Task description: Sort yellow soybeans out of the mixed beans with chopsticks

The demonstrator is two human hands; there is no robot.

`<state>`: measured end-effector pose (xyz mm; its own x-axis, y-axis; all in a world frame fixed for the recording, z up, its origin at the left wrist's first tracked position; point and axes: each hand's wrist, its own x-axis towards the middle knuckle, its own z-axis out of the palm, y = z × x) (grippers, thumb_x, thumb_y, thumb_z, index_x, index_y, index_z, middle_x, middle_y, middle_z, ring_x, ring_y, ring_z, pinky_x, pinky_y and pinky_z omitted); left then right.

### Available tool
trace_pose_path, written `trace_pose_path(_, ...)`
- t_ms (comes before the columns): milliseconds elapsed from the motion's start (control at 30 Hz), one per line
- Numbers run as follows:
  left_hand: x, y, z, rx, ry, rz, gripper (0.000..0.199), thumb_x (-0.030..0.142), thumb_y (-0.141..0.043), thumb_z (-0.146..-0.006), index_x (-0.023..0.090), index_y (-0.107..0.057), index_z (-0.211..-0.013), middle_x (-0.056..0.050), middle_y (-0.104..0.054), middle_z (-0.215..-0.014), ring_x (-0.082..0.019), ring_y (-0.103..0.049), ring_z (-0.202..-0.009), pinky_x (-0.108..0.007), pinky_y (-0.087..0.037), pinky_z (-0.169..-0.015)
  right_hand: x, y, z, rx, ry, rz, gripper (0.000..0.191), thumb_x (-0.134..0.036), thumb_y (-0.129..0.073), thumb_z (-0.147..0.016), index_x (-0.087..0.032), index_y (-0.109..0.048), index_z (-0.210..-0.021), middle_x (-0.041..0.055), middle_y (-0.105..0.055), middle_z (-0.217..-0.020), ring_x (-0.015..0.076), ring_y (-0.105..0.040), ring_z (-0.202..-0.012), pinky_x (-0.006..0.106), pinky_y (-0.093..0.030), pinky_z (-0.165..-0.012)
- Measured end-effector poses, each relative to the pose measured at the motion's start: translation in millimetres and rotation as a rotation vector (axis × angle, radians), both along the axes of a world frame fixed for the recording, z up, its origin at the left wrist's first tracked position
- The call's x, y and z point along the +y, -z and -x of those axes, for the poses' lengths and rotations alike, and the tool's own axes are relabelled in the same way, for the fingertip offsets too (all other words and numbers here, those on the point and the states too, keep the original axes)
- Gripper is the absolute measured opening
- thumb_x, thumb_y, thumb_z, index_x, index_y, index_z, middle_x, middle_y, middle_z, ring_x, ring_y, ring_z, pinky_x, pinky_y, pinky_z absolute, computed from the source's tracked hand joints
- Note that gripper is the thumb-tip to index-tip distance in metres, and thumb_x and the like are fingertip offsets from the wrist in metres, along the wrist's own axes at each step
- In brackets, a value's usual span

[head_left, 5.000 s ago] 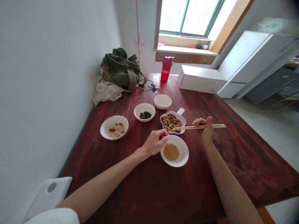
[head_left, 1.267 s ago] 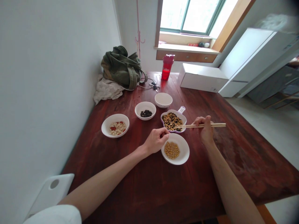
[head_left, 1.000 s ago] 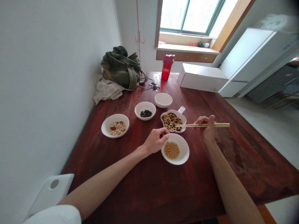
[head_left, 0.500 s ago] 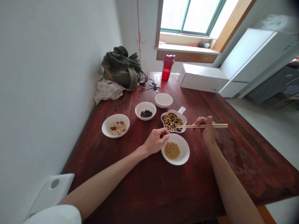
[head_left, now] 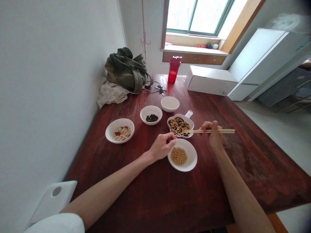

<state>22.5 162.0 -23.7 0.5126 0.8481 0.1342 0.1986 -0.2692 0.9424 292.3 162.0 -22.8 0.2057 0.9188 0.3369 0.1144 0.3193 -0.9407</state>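
While grasping wooden chopsticks (head_left: 227,131) in the right hand (head_left: 214,136), holds their tips at the mixed beans (head_left: 179,124) in the flower-shaped dish (head_left: 191,124). With the left hand (head_left: 161,145), pinches the rim of the white bowl (head_left: 191,157) of yellow beans (head_left: 178,156), just nearer than that dish

White sleeve (head_left: 58,224) with a roundish edge up on the left arm (head_left: 114,182), and left hand (head_left: 161,146) and right hand (head_left: 214,136) are totally bare.

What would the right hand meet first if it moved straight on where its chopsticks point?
The right hand would probably meet the purple-edged dish first; the chopsticks reach over its rim, though height is unclear.
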Motion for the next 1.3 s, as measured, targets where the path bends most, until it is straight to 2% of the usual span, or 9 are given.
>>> trace_pose_path(300, 0.4, -0.8, 0.3, -0.002, 0.004, 0.003, 0.022, 0.027, -0.056, -0.093, 0.013, -0.072, -0.087, -0.002, -0.068, -0.074, -0.013, -0.058, -0.065, -0.023, -0.04, -0.06, 0.8, 0.9, 0.0, 0.035, 0.022, -0.014, 0.068, -0.068, -0.038, -0.1, -0.021, -0.061, -0.057, 0.003, -0.062, -0.053, 0.0166, -0.062, -0.051, 0.029, -0.045, -0.051)
trace_pose_path(567, 0.2, -0.6, 0.8, 0.005, 0.0, -0.002, 0.022, 0.027, -0.056, -0.093, 0.012, -0.072, -0.088, -0.003, -0.069, -0.075, -0.013, -0.059, -0.066, -0.023, -0.042, -0.062, 1.0, -0.9, -5.9, 0.118, -0.009, 0.004, 0.072, -0.077, -0.036, -0.095, -0.022, -0.059, -0.056, 0.0022, -0.057, -0.05, 0.0161, -0.059, -0.048, 0.03, -0.044, -0.049)
trace_pose_path(833, 0.1, -0.8, 0.6, 0.003, -0.003, 0.004, 0.022, 0.027, -0.057, -0.093, 0.012, -0.072, -0.087, -0.003, -0.068, -0.073, -0.013, -0.057, -0.064, -0.023, -0.041, -0.06, 0.7, -1.1, -9.1, 0.01, -0.015, 0.049, 0.076, -0.082, -0.031, -0.093, -0.022, -0.059, -0.055, 0.0039, -0.058, -0.051, 0.0187, -0.061, -0.052, 0.031, -0.045, -0.051)
trace_pose_path(1300, 0.1, -0.8, 0.9, 0.006, 0.001, -0.004, 0.022, 0.027, -0.056, -0.093, 0.012, -0.072, -0.088, -0.003, -0.07, -0.076, -0.013, -0.059, -0.066, -0.023, -0.041, -0.061, -1.5, -2.4, -2.4, -0.029, 0.003, 0.027, 0.072, -0.077, -0.034, -0.096, -0.022, -0.061, -0.058, 0.0038, -0.064, -0.058, 0.0179, -0.064, -0.056, 0.03, -0.047, -0.055)
